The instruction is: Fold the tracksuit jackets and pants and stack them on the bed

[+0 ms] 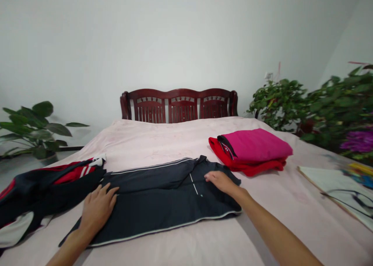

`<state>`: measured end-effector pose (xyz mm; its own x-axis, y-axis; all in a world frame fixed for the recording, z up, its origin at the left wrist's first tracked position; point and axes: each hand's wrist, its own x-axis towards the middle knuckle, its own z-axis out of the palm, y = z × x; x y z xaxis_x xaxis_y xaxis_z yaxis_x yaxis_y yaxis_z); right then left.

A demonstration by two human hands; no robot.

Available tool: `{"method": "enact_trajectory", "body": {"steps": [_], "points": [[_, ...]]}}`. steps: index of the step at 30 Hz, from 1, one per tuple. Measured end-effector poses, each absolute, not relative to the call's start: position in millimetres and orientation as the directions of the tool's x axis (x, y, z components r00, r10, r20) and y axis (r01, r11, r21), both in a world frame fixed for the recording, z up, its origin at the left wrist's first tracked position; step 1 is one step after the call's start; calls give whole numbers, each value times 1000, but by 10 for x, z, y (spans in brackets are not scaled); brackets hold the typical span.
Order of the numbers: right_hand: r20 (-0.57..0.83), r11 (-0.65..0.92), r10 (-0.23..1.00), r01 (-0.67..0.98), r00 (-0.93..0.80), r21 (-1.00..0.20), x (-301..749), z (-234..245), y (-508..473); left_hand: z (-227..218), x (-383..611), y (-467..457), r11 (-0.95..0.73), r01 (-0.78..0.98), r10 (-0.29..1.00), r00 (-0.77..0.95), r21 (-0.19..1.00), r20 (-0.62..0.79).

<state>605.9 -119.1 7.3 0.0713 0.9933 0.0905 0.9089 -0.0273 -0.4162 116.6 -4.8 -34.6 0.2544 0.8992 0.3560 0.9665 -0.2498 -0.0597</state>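
Observation:
A dark navy garment (163, 204) with white piping along its edges lies spread lengthwise on the bed. A short white line and a small pale mark show on its right half, and the cloth is rumpled near its far edge. My left hand (99, 207) rests on the garment's left end, palm down with the fingers spread. Over the right part, my right hand (221, 182) has its fingers curled together against the cloth; its fingertips are partly hidden.
A bunched navy, red and white garment (49, 188) lies at the left. To the right stand folded magenta (259, 145) and red clothes (253, 167). Farther right are glasses (349, 198) on a pale flat item (326, 180). Leafy plants (279, 101) flank the pink-sheeted bed (157, 141), with a wooden headboard (182, 106) behind.

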Motion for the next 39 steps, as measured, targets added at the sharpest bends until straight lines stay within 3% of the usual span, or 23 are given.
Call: {"method": "enact_trajectory", "body": {"steps": [3, 6, 11, 18, 22, 29, 34, 39], "points": [[155, -67, 978, 918, 137, -390, 6159, 227, -759, -169, 1805, -199, -516, 843, 817, 430, 153, 384], [181, -78, 973, 941, 144, -329, 6172, 308, -362, -54, 2589, -386, -659, 684, 745, 539, 313, 393], [127, -43, 989, 978, 70, -203, 6166, 291, -15, -115, 3471, -511, -714, 611, 700, 612, 341, 367], [41, 52, 998, 990, -47, -128, 6259, 235, 75, -390, 3571, -420, -641, 676, 767, 554, 362, 324], [-21, 40, 999, 981, -45, -191, 6304, 254, 201, -374, 3567, -423, -604, 717, 797, 533, 349, 284], [-118, 43, 987, 889, -109, -455, 6413, 216, 347, -386, 3561, -415, -604, 714, 797, 528, 354, 293], [-78, 23, 993, 808, -85, -588, 6457, 153, 336, -394, 3562, -413, -596, 735, 802, 523, 323, 288], [23, -32, 998, 810, 56, -586, 6404, 27, 424, -375, 3579, -412, -577, 762, 816, 522, 293, 251]]}}
